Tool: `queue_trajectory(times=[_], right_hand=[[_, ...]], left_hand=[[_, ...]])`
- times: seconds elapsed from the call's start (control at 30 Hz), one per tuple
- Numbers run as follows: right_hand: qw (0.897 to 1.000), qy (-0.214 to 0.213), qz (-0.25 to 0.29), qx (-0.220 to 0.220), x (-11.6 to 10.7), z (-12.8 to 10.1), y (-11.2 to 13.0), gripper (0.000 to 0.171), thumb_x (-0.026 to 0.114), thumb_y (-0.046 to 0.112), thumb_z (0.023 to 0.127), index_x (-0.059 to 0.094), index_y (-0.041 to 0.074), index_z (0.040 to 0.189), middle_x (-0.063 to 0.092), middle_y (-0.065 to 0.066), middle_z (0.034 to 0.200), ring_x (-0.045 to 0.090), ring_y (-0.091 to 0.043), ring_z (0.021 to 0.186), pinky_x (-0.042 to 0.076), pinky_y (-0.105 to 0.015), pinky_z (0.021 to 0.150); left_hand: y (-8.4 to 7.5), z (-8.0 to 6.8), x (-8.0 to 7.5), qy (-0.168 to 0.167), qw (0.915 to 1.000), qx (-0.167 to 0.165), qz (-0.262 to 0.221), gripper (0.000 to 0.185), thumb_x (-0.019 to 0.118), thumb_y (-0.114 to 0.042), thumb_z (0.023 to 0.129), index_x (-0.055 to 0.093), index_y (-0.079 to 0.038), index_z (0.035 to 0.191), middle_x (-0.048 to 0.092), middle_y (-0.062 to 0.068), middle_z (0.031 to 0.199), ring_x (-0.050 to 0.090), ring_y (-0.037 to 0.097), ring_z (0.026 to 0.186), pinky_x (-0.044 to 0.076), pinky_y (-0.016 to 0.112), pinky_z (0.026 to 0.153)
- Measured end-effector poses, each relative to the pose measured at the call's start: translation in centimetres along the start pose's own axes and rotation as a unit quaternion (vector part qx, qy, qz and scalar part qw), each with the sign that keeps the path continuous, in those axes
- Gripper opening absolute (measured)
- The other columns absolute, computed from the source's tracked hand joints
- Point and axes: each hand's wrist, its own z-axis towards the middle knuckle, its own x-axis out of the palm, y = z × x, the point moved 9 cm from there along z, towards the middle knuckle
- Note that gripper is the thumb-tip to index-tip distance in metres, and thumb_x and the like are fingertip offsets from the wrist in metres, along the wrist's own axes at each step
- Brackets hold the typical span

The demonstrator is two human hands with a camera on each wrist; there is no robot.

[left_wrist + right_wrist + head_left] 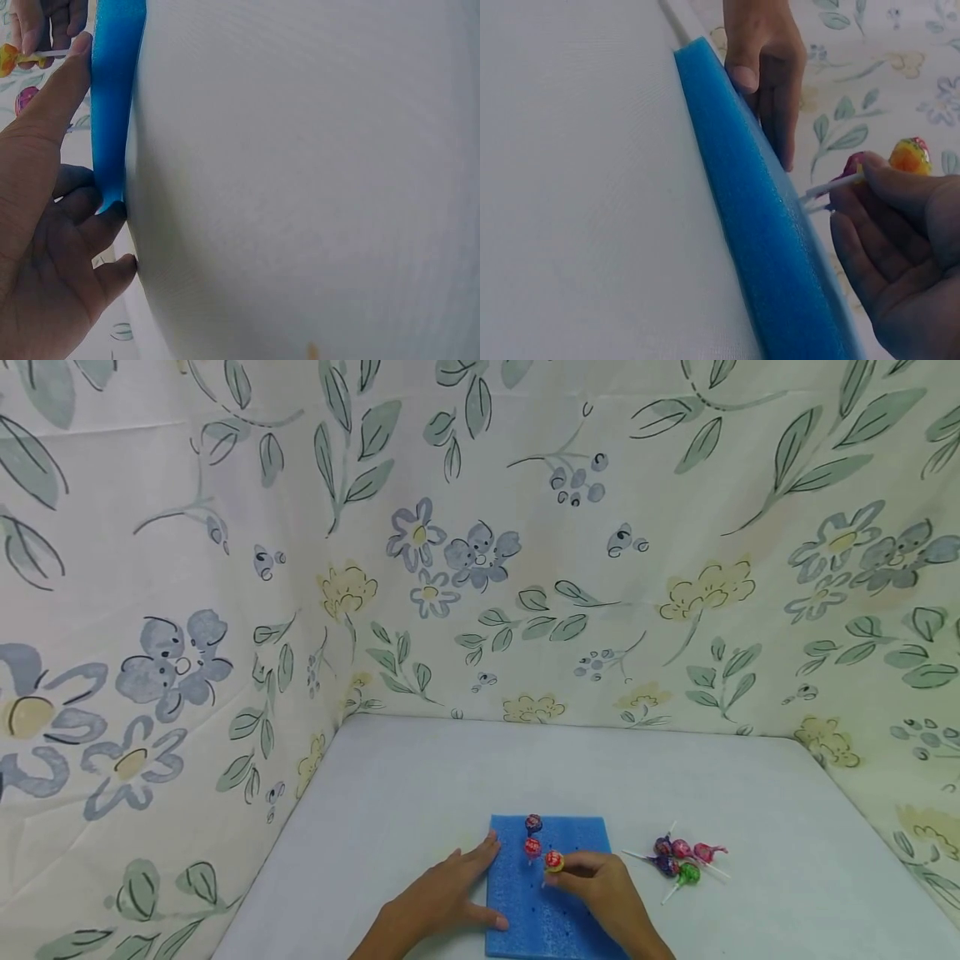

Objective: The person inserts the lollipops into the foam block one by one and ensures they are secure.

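A blue foam block (pixel 517 935) with small holes lies on the white table. Two lollipops in dark and red wrappers, one (pixel 533 824) behind the other (pixel 532 847), stand upright in it. My right hand (pixel 607 893) pinches a yellow-and-red lollipop (pixel 910 156) by its white stick, just below the candy, over the block. The stick's lower end reaches the block's top; whether it sits in a hole I cannot tell. My left hand (pixel 446 893) rests along the block's left edge, thumb and fingers spread and touching it.
To the right of the block lies a loose pile of several wrapped lollipops, among them a green one (pixel 688 873) and a pink one (pixel 705 852). Floral cloth (pixel 525 643) hangs behind the table (pixel 420 777) and along its sides.
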Motion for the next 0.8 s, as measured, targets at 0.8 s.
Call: queue_trajectory(times=[0.8], right_hand=[[0.999,-0.002,-0.033,-0.006,1.6,0.6,-0.1,0.018,0.087,0.023,0.088,0.084,0.008,0.098,0.082,-0.002,0.100,0.072,-0.014,0.100,0.062,-0.032,0.088]], left_hand=[[0.0,0.1,-0.1,0.001,0.9999,0.011,-0.005,0.109,0.079,-0.074,0.079,0.036,-0.026,0.167,0.030,-0.005,0.175,0.042,0.046,0.151,0.046,0.067,0.112]])
